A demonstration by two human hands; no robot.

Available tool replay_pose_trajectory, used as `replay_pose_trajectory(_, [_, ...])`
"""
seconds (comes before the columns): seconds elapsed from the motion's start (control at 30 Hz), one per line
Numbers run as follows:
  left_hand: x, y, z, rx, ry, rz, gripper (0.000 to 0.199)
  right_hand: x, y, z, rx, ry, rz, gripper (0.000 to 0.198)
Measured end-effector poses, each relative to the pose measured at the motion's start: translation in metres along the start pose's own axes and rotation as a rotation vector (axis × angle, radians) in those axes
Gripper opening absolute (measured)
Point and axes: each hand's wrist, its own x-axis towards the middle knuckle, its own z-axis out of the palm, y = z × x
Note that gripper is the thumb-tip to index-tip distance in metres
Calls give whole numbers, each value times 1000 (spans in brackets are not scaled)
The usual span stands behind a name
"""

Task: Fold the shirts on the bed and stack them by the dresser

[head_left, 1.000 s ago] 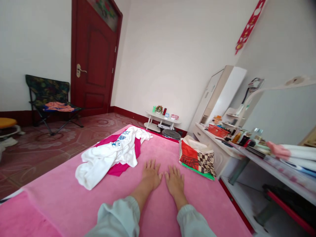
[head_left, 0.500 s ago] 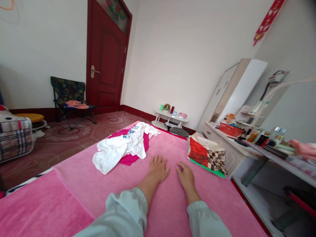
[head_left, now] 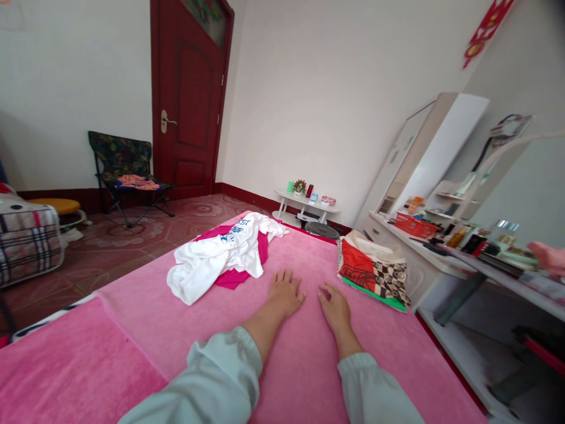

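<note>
My left hand (head_left: 285, 294) lies flat on the pink blanket (head_left: 304, 377), fingers spread and holding nothing. To its right, my right hand (head_left: 335, 307) rests on the same blanket with fingers loosely curved and apart, also holding nothing. A crumpled white T-shirt (head_left: 207, 259) with blue lettering lies beyond my left hand, on top of a magenta garment (head_left: 233, 279) that shows at its edges. Past my right hand sits a stack of folded clothes (head_left: 373, 274) in orange, brown-and-cream check, white and green. Neither hand touches the clothes.
At the right stands a white dressing table (head_left: 441, 253) with a red basket (head_left: 415, 225), bottles and a mirror. A low white table (head_left: 304, 201) is beyond the bed. A folding chair (head_left: 128, 168) with clothing on it stands by the red door (head_left: 194, 106); a plaid bag (head_left: 30, 244) is far left.
The view has tilted down and shifted slightly, so the room sits a little higher in frame. My hands stay in nearly the same place on the blanket; the clothes have not been moved.
</note>
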Motion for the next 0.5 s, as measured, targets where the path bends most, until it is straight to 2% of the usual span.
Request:
replay_pose_trajectory(0.2, [-8, -1, -6, -33, -8, 66, 56, 6, -1, -1, 6, -5, 22, 34])
replay_pose_trajectory(0.3, [-14, -19, -25, -97, -96, 264, 52, 8, -2, -2, -17, 6, 28, 29])
replay_pose_trajectory(0.37, [-17, -43, -47, -154, -130, 375, 43, 8, -2, -2, -21, 14, 42, 28])
replay_pose_trajectory(0.4, [-17, -58, -61, -146, -72, 334, 39, 8, -2, -2, -21, 17, 51, 27])
replay_pose_trajectory(0.5, [-13, -111, -98, 51, 259, 91, 40, 7, -4, -2, -23, 24, 78, 25])
